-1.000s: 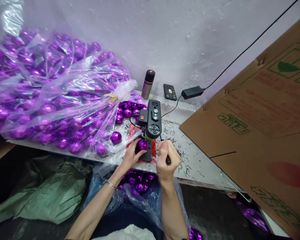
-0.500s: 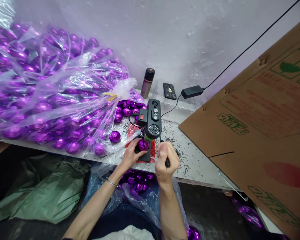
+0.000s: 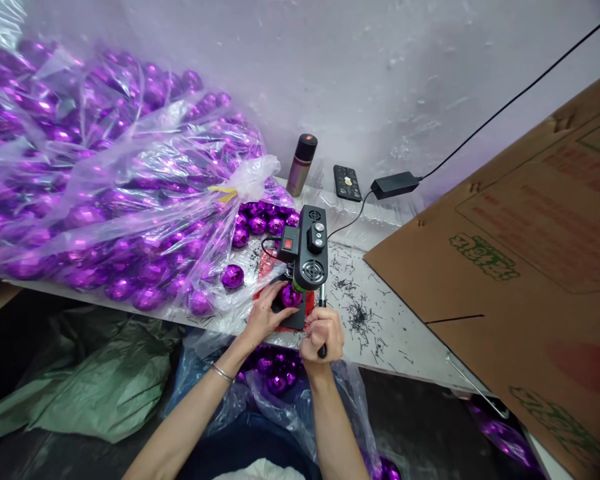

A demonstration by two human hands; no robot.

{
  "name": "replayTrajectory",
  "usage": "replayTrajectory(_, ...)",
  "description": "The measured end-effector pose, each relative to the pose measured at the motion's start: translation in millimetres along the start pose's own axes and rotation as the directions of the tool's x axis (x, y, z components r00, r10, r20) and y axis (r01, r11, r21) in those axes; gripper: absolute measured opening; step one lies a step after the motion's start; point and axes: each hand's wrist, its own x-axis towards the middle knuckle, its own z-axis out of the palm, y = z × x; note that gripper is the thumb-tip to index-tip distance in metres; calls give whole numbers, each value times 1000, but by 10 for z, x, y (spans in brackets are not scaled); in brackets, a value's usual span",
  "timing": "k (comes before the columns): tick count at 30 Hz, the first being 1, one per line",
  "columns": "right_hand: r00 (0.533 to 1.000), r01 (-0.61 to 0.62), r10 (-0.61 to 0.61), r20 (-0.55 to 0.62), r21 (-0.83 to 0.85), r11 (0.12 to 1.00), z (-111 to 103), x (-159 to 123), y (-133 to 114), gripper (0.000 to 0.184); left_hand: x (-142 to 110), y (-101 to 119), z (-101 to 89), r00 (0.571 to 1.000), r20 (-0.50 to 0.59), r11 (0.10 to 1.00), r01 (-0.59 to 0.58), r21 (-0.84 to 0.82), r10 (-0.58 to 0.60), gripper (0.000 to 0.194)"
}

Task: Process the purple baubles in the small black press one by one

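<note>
Between the thumb and fingers of my left hand (image 3: 263, 317) is a shiny purple faceted ball (image 3: 291, 297). It sits on the black base of a small black bench drill press (image 3: 313, 250), directly under the machine's head. The head partly covers the ball's top, so the contact there is hidden. My right hand (image 3: 323, 335) is wrapped round the press's lever handle (image 3: 323, 351), whose black end pokes out below the fist. Red sheeting (image 3: 267, 265) lies under the base. One loose purple ball (image 3: 233, 276) rests left of the press.
A large clear bag of purple balls (image 3: 130, 193) fills the left side. Behind the press stand a flask (image 3: 302, 165), a phone (image 3: 347, 183) and a power adapter (image 3: 395, 185). Dark shavings (image 3: 360, 317) litter the table. A cardboard box (image 3: 505, 233) leans in from the right.
My right hand has drawn the lever down and towards me, and the machine's head looks slightly lower. My left hand still holds the ball on the base. The view has shifted slightly.
</note>
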Motion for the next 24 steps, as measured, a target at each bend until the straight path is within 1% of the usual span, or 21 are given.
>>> replayTrajectory(4, 999, 14, -14, -29, -7, 1000, 21, -42, 52, 34, -4, 16, -11, 1000, 8, 1000, 3, -9, -3, 56)
replayTrajectory(9, 1000, 26, -26, -15, -17, 1000, 19, -57, 70, 35, -7, 34, -11, 999, 22, 999, 44, -1, -44, 56)
replayTrajectory(17, 998, 58, -60, -37, -43, 997, 37, -60, 99, 37, -1, 39, -4, 998, 25, 998, 59, -5, -59, 56)
replayTrajectory(24, 997, 51, -51, -66, -2, 999, 77, -96, 160, 37, 29, 46, -15, 998, 37, 998, 55, -31, -54, 55)
